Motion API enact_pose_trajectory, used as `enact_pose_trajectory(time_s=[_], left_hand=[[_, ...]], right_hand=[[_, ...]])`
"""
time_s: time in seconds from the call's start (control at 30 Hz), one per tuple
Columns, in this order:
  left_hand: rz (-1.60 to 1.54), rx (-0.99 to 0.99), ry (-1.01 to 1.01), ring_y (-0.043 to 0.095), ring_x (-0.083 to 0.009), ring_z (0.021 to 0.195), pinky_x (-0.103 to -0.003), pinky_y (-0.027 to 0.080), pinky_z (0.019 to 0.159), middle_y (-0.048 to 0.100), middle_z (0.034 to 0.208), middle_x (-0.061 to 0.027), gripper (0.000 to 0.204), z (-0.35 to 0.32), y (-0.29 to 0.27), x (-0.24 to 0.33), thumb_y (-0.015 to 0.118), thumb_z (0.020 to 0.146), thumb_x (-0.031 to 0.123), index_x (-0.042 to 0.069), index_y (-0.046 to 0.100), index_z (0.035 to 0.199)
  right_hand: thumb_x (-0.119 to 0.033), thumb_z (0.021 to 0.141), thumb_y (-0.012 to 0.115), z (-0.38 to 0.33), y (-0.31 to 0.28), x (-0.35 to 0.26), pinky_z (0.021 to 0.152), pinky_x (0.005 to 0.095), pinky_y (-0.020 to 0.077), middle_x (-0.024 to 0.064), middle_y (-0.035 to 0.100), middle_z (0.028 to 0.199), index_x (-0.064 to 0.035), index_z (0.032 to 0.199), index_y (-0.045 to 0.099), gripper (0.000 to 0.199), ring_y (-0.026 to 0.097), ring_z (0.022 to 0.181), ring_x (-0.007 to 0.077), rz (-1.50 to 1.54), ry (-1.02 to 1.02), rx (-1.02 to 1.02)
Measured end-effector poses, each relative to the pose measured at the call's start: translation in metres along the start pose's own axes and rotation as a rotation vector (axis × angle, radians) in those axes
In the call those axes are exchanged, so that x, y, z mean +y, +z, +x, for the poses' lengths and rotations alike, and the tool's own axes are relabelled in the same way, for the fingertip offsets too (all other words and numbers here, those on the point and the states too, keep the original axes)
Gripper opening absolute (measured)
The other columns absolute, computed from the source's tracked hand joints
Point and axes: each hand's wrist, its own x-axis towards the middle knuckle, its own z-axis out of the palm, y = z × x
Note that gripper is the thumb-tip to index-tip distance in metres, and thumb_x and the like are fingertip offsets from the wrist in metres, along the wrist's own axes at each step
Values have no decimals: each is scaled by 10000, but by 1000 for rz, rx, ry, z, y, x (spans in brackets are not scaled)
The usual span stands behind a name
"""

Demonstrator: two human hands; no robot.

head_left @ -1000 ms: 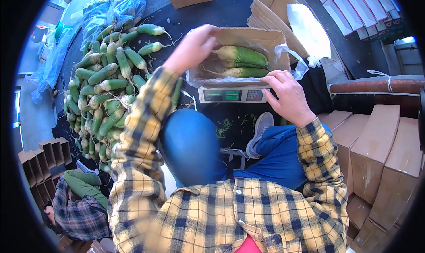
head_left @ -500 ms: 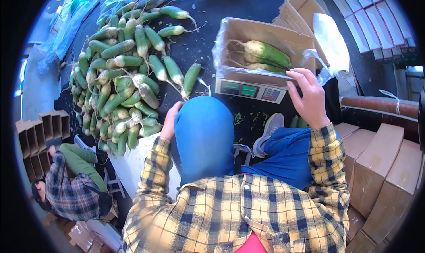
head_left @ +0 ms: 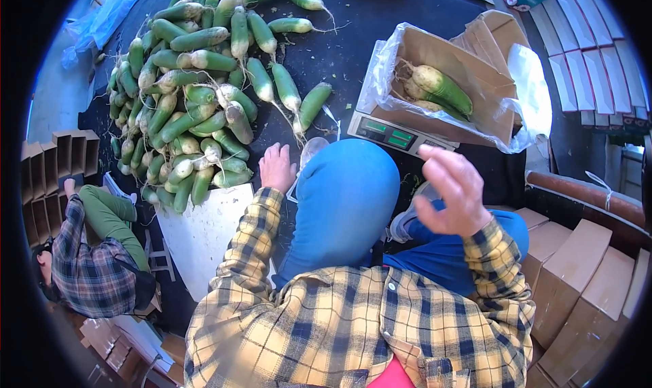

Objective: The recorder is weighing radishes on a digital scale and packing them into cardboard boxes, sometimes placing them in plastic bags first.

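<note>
We see two lit green displays (head_left: 401,135) on the digital scale (head_left: 388,134), and on it a plastic-lined cardboard box (head_left: 479,79) holding at least two green radishes (head_left: 441,89). The upper one lies diagonally, pale root end toward upper left, green end toward lower right. Our empty right hand (head_left: 451,192) hovers near the scale, thumb and fingers apart; our left hand (head_left: 276,168) sits beside the radish pile (head_left: 183,124), fingers slightly spread.

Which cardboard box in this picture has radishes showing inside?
The open, plastic-lined box on the scale, just beyond the right hand. Green-and-white radishes lie in it; none show in the other boxes.
</note>
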Motion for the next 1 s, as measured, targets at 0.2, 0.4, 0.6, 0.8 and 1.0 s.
enact_pose_trajectory(time_s=[0.2, 0.4, 0.6, 0.8, 1.0], left_hand=[[63, 39, -45, 426, -325, 1354, -511, 364, 1072, 518, 1402, -156, 649, 5, -1, -23, 751, 794, 257, 77, 510, 1369], [-4, 202, -48, 509, -338, 1264, -468, 412, 1042, 597, 1291, -154, 407, 6, 12, -35, 723, 816, 217, 62, 627, 1180], [-373, 56, -180, 641, -366, 1003, -448, 511, 895, 681, 1026, -192, 282, 11, 51, -67, 681, 849, 198, 25, 667, 1071], [-444, 606, -286, 644, -382, 974, -453, 507, 872, 677, 1026, -202, 241, 72, 16, -133, 637, 877, 200, 13, 660, 1027], [-162, 536, -496, 586, -396, 1108, -474, 458, 965, 643, 1186, -194, 387, 159, -53, -186, 654, 865, 328, 91, 679, 1169]], right_hand=[[-198, 846, 641, 33, 49, -61, 1061, 442, 439, 100, 629, 1272, -174, 1217, 620, 373, 624, 1147, 271, 109, -225, -50], [-188, 944, 578, 43, 75, -85, 1079, 363, 423, 8, 687, 1116, -155, 1229, 665, 300, 640, 1072, 155, 58, -107, -35], [-181, 941, 567, 45, 78, -82, 1066, 341, 428, -2, 699, 1101, -146, 1188, 682, 274, 654, 1052, 140, 47, -150, -19], [-172, 941, 569, 45, 81, -82, 1049, 336, 431, -7, 705, 1089, -137, 1159, 690, 251, 666, 1037, 140, 55, -159, -2], [-107, 883, 655, 51, 80, -85, 1025, 350, 437, 4, 734, 1052, -140, 1109, 681, 230, 695, 976, 144, 105, -178, 11]])
